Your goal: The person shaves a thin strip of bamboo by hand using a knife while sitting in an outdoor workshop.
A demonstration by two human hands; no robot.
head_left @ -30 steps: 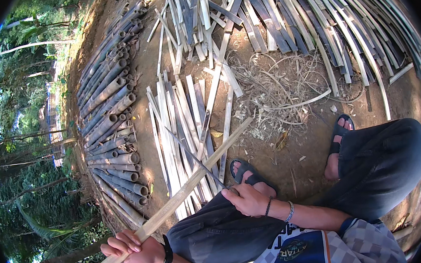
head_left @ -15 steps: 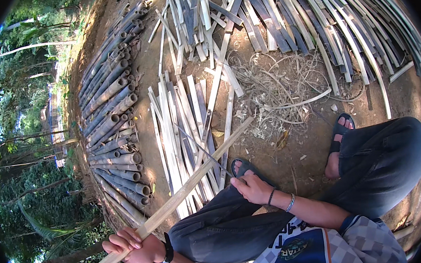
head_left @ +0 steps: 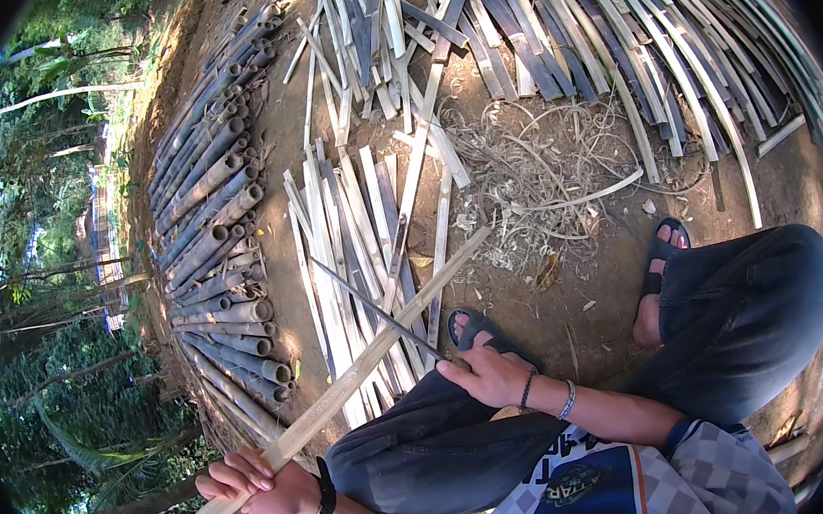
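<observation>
A long pale bamboo strip slants from the lower left up toward the middle of the view. My left hand is closed around its lower part, fingers over the top face. In my right hand is the handle of a long, thin dark-bladed knife. The blade points up and left and crosses over the strip; whether its edge touches the wood I cannot tell. My fingers hide most of the handle.
Split bamboo strips lie on the dirt just ahead, and a larger spread of strips fans out at the far right. Curly shavings cover the ground between. Whole bamboo poles are stacked at left. My sandalled feet stand near the shavings.
The knife has swung so that its tip lies further left, with more blade across the strip. My right hand has shifted slightly; the left keeps its hold.
</observation>
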